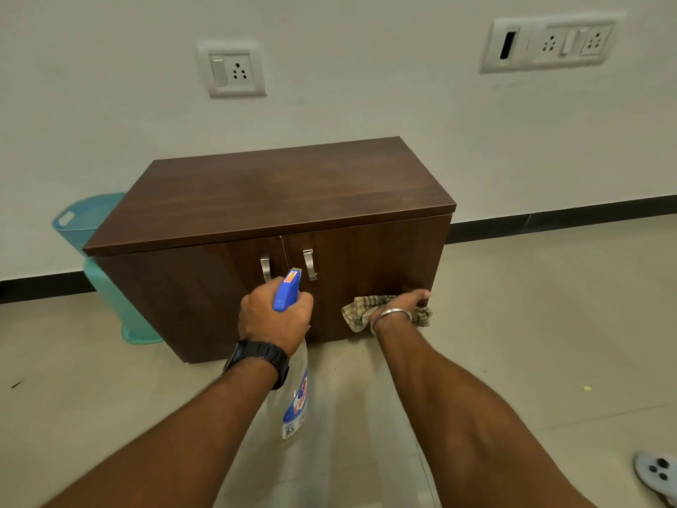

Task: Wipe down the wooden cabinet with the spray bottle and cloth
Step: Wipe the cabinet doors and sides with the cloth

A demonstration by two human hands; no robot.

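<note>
Two bare forearms are stretched out from the bottom edge, a black wristwatch (258, 355) being worn on the left and a thin metal bangle (390, 315) on the right. A spray bottle (295, 405) is gripped by the left hand (274, 317), whose fingers (306, 300) are wrapped tightly round the neck and trigger; its blue spray head is aimed at the wooden cabinet (271, 192), just below the two metal door handles (310, 264). On the clear bottle body a blue and white label is carried; "6X" can be read near the bottom, while the red brand lettering above it is partly hidden and cannot be made out. A small red and yellow sticker on the blue head is too small to be read. A checked cloth (361, 311) is held against the lower part of the right-hand cabinet door by the right hand (406, 302), with the fingers curled over it and bunched fabric showing on either side of the wrist. Both doors are closed, and the cabinet is set on the tiled floor (531, 324) against a pale wall (366, 86). A teal plastic bin (80, 221) is placed just beside its left end. A single socket plate (231, 67) and a longer switch panel (549, 42) are mounted on the wall. Part of a grey shoe (657, 474) is seen at the lower right corner.
</note>
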